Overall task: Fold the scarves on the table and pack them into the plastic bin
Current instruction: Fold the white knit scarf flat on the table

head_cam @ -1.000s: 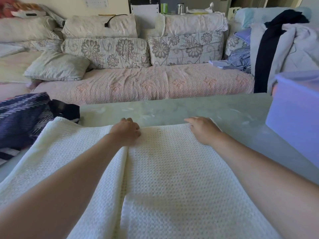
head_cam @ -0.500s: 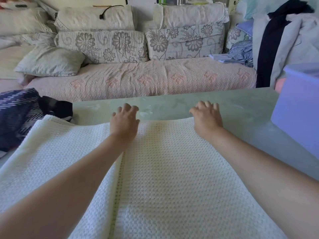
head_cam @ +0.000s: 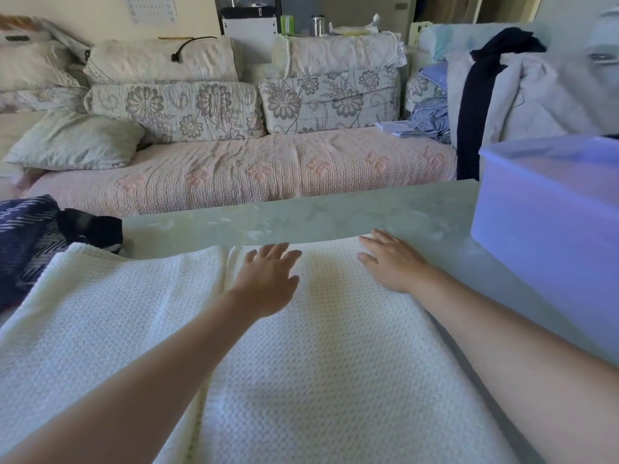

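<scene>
While flat, both hands (head_cam: 268, 279) press the scarf (head_cam: 301, 363).

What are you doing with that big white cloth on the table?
A person is folding a white scarf spread on the table. The left hand and right hand are both open, fingers straight, on its far end. One side is already folded over, leaving an edge running down the cloth. The bin stands to the right, and the scarf is not in it yet. A dark striped scarf lies bunched at the left.
</scene>
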Tool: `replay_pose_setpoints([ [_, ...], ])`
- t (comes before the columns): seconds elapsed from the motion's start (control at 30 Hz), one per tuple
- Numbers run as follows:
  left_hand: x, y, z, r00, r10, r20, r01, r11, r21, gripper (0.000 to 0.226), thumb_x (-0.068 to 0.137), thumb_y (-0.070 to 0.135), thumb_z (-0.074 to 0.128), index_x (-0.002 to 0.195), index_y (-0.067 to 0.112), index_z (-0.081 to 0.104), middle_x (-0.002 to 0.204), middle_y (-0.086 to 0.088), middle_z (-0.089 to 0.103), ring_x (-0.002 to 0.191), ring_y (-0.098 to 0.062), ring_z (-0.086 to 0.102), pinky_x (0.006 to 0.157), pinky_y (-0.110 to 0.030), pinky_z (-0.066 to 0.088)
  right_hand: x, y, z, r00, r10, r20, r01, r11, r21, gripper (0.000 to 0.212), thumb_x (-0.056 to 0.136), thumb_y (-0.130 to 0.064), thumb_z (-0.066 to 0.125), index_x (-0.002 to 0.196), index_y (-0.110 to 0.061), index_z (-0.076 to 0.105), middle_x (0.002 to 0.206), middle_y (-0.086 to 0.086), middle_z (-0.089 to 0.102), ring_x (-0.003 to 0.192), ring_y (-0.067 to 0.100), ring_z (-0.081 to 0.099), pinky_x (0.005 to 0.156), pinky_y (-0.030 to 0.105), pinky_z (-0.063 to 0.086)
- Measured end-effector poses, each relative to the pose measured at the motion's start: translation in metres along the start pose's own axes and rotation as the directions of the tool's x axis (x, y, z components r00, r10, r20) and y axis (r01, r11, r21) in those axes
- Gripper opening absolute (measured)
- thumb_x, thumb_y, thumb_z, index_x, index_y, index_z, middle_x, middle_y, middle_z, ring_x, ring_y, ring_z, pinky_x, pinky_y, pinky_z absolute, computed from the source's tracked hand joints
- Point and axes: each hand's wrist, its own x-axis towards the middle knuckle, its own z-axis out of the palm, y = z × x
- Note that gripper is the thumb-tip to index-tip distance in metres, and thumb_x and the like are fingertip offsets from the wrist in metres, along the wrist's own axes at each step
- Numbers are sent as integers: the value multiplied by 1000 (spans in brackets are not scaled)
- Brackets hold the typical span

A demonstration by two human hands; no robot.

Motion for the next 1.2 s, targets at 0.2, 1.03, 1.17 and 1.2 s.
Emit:
replay_pose_setpoints([
  [0.2, -22, 123, -15, 853, 472, -221, -520, 802, -293, 25, 95, 31, 54, 117, 28, 67, 116, 9, 65, 105, -14, 57, 84, -38, 52, -17, 42, -9, 996, 90, -10, -90, 995, 48, 56, 102, -45, 31, 155, -27, 28, 165, 4, 18, 152, 20, 14, 120, 47, 19],
  [1.03, -109, 53, -61, 808, 561, -182, -588, 789, -180, 29, 66, 8, 61, 84, 31, 64, 81, 14, 56, 78, -7, 47, 69, -28, 44, -22, -57, -54, 985, 142, -97, -51, 781, 622, 46, 91, -4, 46, 128, -20, 68, 140, -1, 58, 125, 17, 53, 90, 17, 35],
  [1.17, -149, -22, -82, 916, 367, -160, -400, 865, -304, 34, 68, 0, 66, 80, 31, 66, 82, 18, 58, 82, -3, 51, 70, -25, 47, -26, -136, -52, 992, 62, -108, 25, 753, 657, 47, 91, -8, 47, 133, -23, 63, 141, 2, 57, 124, 20, 56, 90, 22, 42],
  [1.2, -159, -40, -85, 932, 323, -164, -359, 878, -316, 33, 68, 0, 68, 78, 31, 66, 81, 18, 58, 82, -2, 52, 70, -24, 47, -27, -159, -50, 993, 41, -112, 42, 756, 653, 47, 92, -9, 47, 134, -23, 62, 141, 2, 57, 123, 21, 56, 90, 24, 44],
])
